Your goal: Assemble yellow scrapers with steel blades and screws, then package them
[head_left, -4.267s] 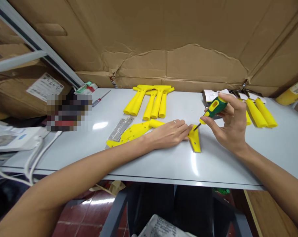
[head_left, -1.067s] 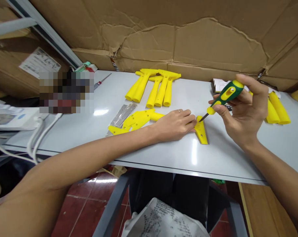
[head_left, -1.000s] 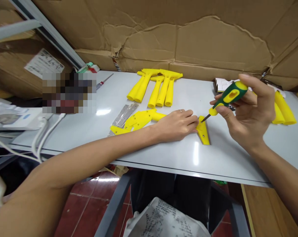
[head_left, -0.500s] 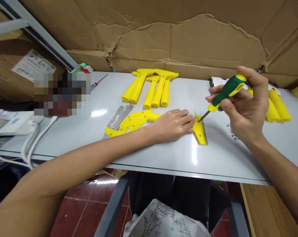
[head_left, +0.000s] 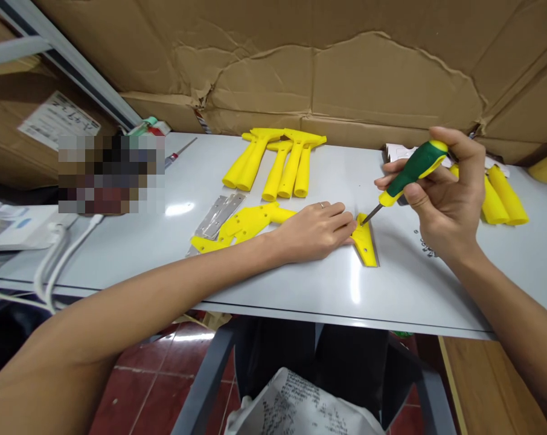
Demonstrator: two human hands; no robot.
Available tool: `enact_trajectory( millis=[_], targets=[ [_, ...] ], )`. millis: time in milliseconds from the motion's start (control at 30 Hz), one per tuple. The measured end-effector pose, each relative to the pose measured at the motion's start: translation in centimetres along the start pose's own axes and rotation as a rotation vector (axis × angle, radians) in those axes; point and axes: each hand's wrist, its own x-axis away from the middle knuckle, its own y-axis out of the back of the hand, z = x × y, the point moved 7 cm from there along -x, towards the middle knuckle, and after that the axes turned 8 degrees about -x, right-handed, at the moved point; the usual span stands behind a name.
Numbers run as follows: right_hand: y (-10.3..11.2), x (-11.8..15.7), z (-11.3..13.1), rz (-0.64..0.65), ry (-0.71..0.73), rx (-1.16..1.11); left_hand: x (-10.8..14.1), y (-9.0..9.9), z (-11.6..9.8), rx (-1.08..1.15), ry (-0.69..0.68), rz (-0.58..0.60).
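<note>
My left hand [head_left: 316, 232] rests on the table with its fingers wrapped round the handle end of a yellow scraper [head_left: 366, 246], whose wide head with a thin metal edge points right. In my right hand [head_left: 450, 205] is a green and yellow screwdriver [head_left: 409, 174], tilted down to the left. Its tip touches the upper part of the scraper head, near a screw hole. Small screws [head_left: 427, 246] lie scattered on the table just left of my right wrist.
Several yellow handles [head_left: 273, 163] lie at the back of the table [head_left: 273, 299]. Metal blades [head_left: 217, 214] and flat yellow pieces [head_left: 246, 222] sit left of my left hand. More yellow handles [head_left: 506, 196] are at the right; another screwdriver [head_left: 180, 152] lies back left.
The screwdriver tip has shifted slightly left and down on the scraper head, and my right hand has moved slightly with it. My left hand keeps its hold.
</note>
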Motion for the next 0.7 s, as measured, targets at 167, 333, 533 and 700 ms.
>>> enact_trajectory(
  millis=[167,333,533,700],
  targets=[
    [-0.1,-0.1,0.1,0.024,-0.027,0.016,-0.1,-0.2,0.0,0.006,0.002,0.016],
    [-0.4,-0.5,0.5,0.156,-0.03,-0.035,-0.1,-0.3,0.0,-0.015,-0.005,0.023],
    [-0.4,-0.7,0.3,0.202,-0.081,-0.092,0.0,-0.5,-0.1,-0.025,-0.004,0.003],
    [-0.6,-0.4,1.1,0.007,0.01,-0.023,0.0,-0.6,-0.1,-0.026,0.032,0.037]
  ],
)
